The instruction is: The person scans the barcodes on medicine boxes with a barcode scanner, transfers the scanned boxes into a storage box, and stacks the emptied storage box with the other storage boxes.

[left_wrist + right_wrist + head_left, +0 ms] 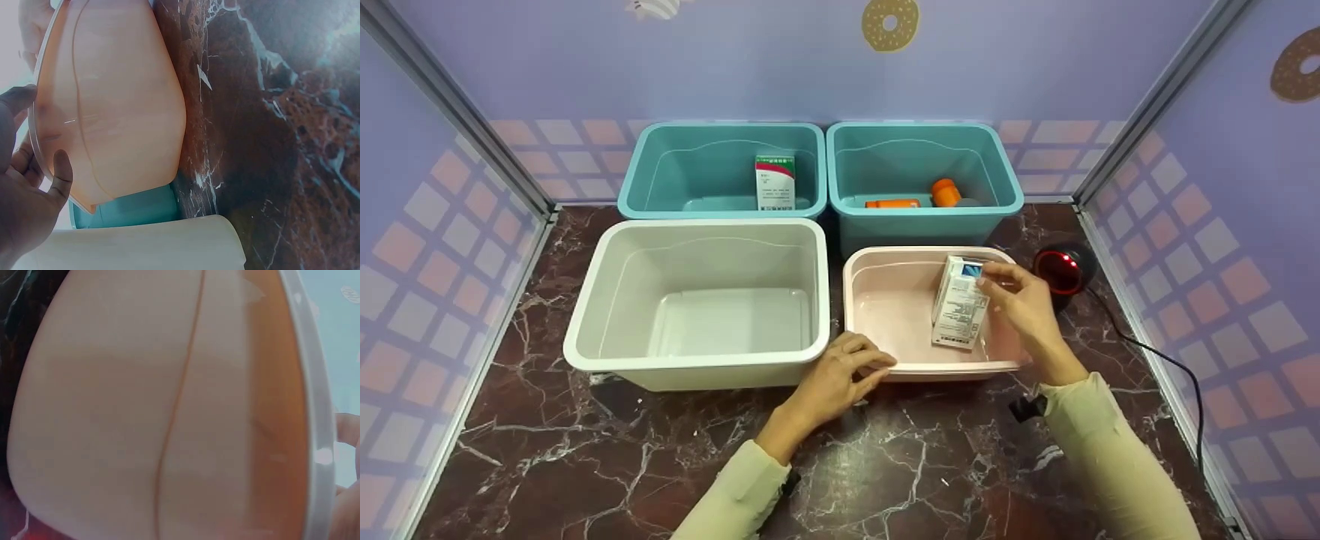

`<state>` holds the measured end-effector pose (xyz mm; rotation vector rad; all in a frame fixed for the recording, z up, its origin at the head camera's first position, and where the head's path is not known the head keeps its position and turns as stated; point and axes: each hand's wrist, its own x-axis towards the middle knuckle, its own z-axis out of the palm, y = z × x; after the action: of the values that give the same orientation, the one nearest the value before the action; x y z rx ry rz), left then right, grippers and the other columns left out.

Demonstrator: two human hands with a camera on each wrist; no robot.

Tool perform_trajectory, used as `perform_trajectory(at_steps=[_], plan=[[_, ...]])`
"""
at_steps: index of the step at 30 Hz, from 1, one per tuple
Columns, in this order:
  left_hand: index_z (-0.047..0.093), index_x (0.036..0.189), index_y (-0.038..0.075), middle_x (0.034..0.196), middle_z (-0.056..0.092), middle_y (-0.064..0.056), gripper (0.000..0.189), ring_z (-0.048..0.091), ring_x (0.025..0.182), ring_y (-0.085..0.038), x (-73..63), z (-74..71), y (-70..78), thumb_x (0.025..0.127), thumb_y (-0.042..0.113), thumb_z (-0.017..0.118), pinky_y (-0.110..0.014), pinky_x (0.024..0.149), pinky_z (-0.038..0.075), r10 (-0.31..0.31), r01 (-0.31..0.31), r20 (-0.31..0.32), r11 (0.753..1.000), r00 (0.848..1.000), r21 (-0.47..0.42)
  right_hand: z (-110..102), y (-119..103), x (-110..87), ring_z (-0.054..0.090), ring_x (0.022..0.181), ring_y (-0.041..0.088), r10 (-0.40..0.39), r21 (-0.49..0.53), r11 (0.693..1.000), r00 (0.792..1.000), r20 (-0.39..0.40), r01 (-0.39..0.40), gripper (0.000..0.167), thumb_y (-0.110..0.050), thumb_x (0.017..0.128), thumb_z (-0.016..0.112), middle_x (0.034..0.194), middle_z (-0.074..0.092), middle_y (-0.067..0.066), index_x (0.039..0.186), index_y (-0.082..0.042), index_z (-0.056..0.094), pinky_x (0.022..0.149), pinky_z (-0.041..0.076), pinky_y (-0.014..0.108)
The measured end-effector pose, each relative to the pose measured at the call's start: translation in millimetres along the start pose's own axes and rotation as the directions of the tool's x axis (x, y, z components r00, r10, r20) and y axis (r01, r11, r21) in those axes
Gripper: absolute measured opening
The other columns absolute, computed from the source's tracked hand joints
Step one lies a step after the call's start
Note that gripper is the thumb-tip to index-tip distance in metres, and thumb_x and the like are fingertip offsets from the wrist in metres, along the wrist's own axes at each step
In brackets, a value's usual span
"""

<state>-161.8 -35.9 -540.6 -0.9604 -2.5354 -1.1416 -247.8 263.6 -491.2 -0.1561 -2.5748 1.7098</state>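
A white medicine box (960,311) with a blue patch at its top and printed small text stands tilted inside the pink bin (885,367). Another white box edge shows just behind it. My right hand (1027,304) reaches over the bin's right side and pinches the medicine box at its upper right corner. At the front left corner of the bin, my left hand (836,379) rests with loosely bent fingers on the rim. In the left wrist view its thumb (62,171) stands outside the pink wall. The right wrist view shows mostly that wall, with few fingers visible.
A white bin (697,361) stands left of the pink one. Behind are two teal bins: the left (660,214) holds a green-and-white box (775,184), the right (915,225) orange bottles (945,193). A scanner (1065,270) glows red at right, its cable (1155,349) trailing forward.
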Motion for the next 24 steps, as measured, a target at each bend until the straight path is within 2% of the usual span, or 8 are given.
perform_trajectory(at_steps=[7, 11, 18, 24], plan=[[0.075, 0.108, 0.018, 0.098, 0.066, 0.001, 0.016, 0.057, 0.104, -0.018, -0.1, 0.1, -0.7, 0.093, 0.022, 0.070, -0.034, 0.095, 0.048, -0.006, 0.006, 0.000, 1.000, 1.000, 0.000, -1.3, 4.6, -2.3, 0.060, 0.088, 0.005, 0.008, -0.067, 0.998, 1.000, -0.013, -0.009, 0.036, -0.018, 0.092, 0.069, 0.113, 0.068, 0.013, 0.124, -0.002, 0.066, 0.065, 0.052, 0.019], [0.075, 0.108, 0.018, 0.098, 0.066, 0.002, 0.016, 0.056, 0.103, -0.017, -0.4, 0.4, -0.9, 0.093, 0.022, 0.070, -0.034, 0.095, 0.048, -0.011, 0.011, 0.003, 1.000, 1.000, 0.004, 0.2, 4.7, -3.8, 0.060, 0.089, 0.006, 0.012, -0.070, 0.997, 1.000, -0.007, -0.012, 0.038, -0.017, 0.092, 0.069, 0.119, 0.066, 0.020, 0.126, -0.001, 0.065, 0.064, 0.052, 0.018], [0.075, 0.107, 0.017, 0.098, 0.066, 0.001, 0.016, 0.056, 0.103, -0.017, -0.4, 0.7, -1.2, 0.092, 0.022, 0.071, -0.034, 0.096, 0.048, -0.009, 0.009, -0.004, 1.000, 1.000, -0.001, 3.0, 7.5, -1.8, 0.059, 0.082, 0.001, 0.000, -0.106, 0.994, 1.000, 0.015, 0.002, 0.041, -0.018, 0.092, 0.069, 0.115, 0.065, 0.022, 0.128, 0.000, 0.063, 0.062, 0.052, 0.017], [0.075, 0.107, 0.018, 0.098, 0.066, 0.002, 0.016, 0.057, 0.103, -0.017, 0.0, 0.2, -0.5, 0.092, 0.022, 0.071, -0.034, 0.096, 0.048, -0.005, 0.005, 0.001, 1.000, 1.000, 0.014, 4.2, 9.4, -0.7, 0.059, 0.075, -0.001, -0.032, -0.151, 0.988, 0.999, 0.010, 0.033, 0.040, -0.013, 0.090, 0.069, 0.108, 0.065, 0.020, 0.127, 0.001, 0.063, 0.057, 0.051, 0.017]])
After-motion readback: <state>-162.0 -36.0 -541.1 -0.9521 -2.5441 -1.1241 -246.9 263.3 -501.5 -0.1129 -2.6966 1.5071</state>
